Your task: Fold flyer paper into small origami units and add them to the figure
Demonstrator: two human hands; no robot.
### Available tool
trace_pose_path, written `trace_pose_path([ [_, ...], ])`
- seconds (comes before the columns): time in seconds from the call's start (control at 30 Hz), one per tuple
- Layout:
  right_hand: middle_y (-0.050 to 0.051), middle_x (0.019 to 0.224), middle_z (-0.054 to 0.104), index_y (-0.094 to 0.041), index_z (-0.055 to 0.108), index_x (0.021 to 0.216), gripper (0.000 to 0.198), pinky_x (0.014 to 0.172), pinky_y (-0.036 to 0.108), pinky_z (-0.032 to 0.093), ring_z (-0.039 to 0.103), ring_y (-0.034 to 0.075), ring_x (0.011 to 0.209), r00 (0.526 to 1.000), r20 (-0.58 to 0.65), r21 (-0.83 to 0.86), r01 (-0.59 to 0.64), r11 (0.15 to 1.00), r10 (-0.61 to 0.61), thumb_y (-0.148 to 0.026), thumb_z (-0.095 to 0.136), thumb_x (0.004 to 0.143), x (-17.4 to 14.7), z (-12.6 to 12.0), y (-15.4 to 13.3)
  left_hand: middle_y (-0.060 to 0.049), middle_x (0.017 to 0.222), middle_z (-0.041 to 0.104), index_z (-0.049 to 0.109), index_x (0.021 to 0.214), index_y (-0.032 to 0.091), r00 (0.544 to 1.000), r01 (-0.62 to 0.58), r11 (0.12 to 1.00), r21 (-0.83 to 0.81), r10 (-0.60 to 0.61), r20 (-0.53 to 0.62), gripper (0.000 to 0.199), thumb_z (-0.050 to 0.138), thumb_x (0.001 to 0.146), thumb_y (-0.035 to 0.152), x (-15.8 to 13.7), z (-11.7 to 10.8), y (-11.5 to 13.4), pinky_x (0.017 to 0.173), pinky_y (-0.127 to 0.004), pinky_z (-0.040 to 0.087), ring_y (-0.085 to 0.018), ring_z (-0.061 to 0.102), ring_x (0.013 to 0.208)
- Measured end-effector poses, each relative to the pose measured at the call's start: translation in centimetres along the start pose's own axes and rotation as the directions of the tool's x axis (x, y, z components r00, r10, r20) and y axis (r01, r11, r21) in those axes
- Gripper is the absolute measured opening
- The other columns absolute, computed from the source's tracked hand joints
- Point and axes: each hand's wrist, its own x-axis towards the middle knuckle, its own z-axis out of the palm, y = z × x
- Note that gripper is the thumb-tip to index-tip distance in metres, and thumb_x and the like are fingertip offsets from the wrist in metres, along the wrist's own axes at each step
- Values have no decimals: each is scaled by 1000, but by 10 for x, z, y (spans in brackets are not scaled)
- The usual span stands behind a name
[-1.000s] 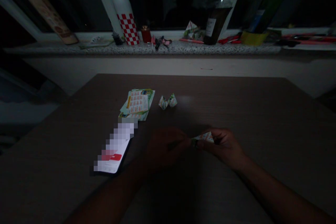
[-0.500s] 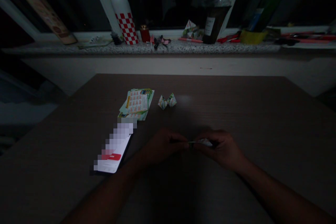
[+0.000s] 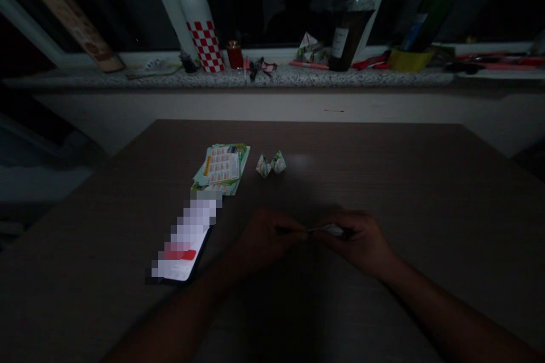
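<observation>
Between my two hands is a small folded piece of paper [image 3: 334,229], pale and seen nearly edge-on. My left hand [image 3: 272,235] pinches its left end between thumb and fingertips. My right hand [image 3: 360,238] is closed around the other end, so much of the paper is hidden by the fingers. Beyond my hands stand two little folded-paper pieces [image 3: 278,163] with pointed tips, side by side on the table. Left of them lies a stack of printed leaflets [image 3: 221,165], green and white.
A lit phone [image 3: 187,244], its screen partly pixelated, lies on the table [image 3: 383,164] by my left forearm. Along the stone windowsill [image 3: 170,80] stand a red-and-white checked bottle [image 3: 206,45], a dark cup [image 3: 344,39], a green bottle [image 3: 438,5] and a small red jar [image 3: 234,55].
My hands keep almost the same place and grip. The paper between them has tilted slightly, and less of its printed face shows.
</observation>
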Motion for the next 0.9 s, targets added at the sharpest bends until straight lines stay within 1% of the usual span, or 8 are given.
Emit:
trace_pose_path([
  [0.13, 2, 68, 70, -17, 71, 78, 5, 54, 21, 48, 63, 13, 60, 994, -29, 52, -103, 993, 105, -21, 69, 75, -1, 0, -3, -1, 64, 68, 73, 74, 15, 999, 21, 993, -120, -23, -23, 14, 69, 74, 29, 0, 2, 0, 56, -20, 41, -12, 58, 60],
  [0.27, 2, 63, 69, -16, 71, 76, 12, 48, 21, 46, 60, 12, 53, 975, -55, 189, -201, 961, 214, -28, 70, 74, -1, 2, -2, 0, 59, 65, 71, 70, 14, 996, 25, 961, -275, -47, -75, 15, 71, 72, 29, 2, 7, 3, 54, -20, 41, -11, 57, 56],
  [0.43, 3, 66, 71, -16, 70, 78, 15, 48, 21, 48, 62, 12, 53, 957, -109, 312, -222, 924, 267, -30, 71, 73, 1, 4, 1, -1, 67, 69, 69, 75, 14, 991, 9, 925, -380, -58, -119, 15, 71, 73, 28, 4, 9, 3, 62, -23, 46, -13, 62, 64],
  [0.53, 3, 65, 71, -16, 70, 78, 13, 48, 23, 49, 63, 14, 54, 964, -136, 233, -194, 953, 229, -28, 70, 74, 0, 4, 1, -2, 73, 69, 69, 78, 14, 987, -34, 965, -261, -9, -161, 12, 67, 76, 26, 3, 7, 5, 65, -24, 47, -15, 62, 70],
  [0.63, 6, 74, 72, -17, 69, 83, 8, 58, 27, 53, 66, 17, 65, 988, -141, 85, -46, 995, 57, -21, 67, 77, 0, 2, -1, -2, 80, 69, 68, 82, 16, 968, -174, 985, -5, 170, -186, 10, 61, 82, 23, 1, 4, 8, 71, -24, 47, -15, 63, 77],
  [0.7, 7, 83, 72, -18, 68, 89, 12, 67, 31, 54, 67, 19, 75, 987, -135, 16, 92, 996, -89, -15, 64, 78, 1, 1, -4, -2, 84, 69, 68, 85, 16, 938, -276, 944, 182, 306, -161, 11, 58, 84, 20, 0, 3, 8, 75, -25, 48, -14, 63, 80],
  [0.77, 8, 86, 70, -18, 67, 91, 16, 71, 33, 54, 66, 19, 80, 970, -135, -34, 197, 980, -200, -11, 62, 78, 1, 0, -7, -4, 88, 70, 68, 88, 16, 899, -371, 868, 329, 425, -106, 12, 56, 86, 18, -1, 5, 6, 76, -26, 49, -15, 63, 82],
  [0.9, 6, 78, 67, -19, 63, 86, 16, 66, 34, 53, 64, 19, 74, 936, -119, -125, 317, 940, -332, -8, 62, 74, 0, 1, -8, -5, 91, 72, 68, 91, 17, 814, -498, 745, 444, 578, -59, 14, 54, 88, 20, -2, 10, -1, 77, -27, 51, -15, 65, 84],
])
